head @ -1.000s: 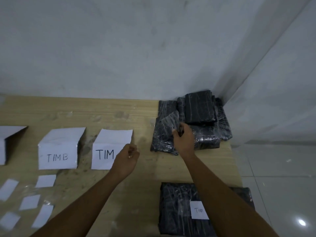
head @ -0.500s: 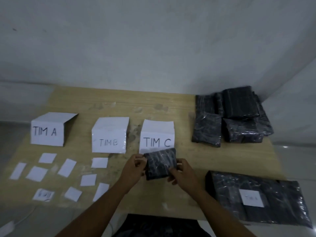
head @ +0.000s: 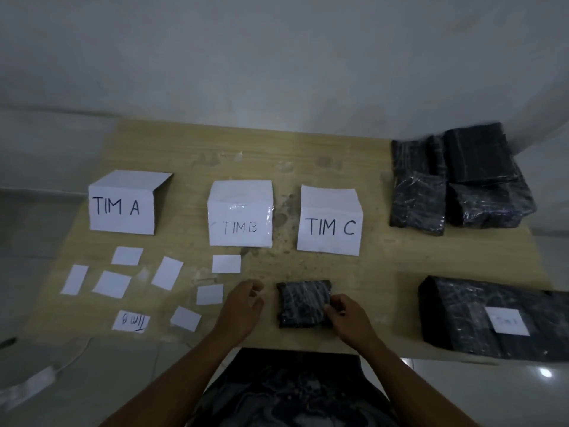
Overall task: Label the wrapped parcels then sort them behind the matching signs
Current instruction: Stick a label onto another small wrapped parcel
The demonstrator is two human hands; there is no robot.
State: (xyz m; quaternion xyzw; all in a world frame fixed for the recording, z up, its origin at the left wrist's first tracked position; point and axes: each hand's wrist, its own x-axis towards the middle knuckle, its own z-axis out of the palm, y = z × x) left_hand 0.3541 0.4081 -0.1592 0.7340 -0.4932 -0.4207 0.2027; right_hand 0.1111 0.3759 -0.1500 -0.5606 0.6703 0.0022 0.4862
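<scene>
Head view: right hand [head: 348, 318] grips wrapped parcel [head: 303, 303] on table [head: 369, 272].

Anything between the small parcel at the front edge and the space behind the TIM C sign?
Only the TIM C sign itself, standing directly beyond the small parcel; nothing else lies between them. Lifting it over or round should work.

Grips the near right corner of a small wrapped parcel [head: 303, 303], flat at six o'clock on the counter [head: 378, 266], with the right hand [head: 348, 315]; holds the left hand [head: 243, 303] loosely curled just beside it at nine o'clock. Beyond, toward twelve o'clock, signs TIM A [head: 121, 204], TIM B [head: 240, 223], TIM C [head: 329, 226] in a row; paper slips [head: 112, 283] at eight, stacked parcels [head: 462, 180] at two.
</scene>
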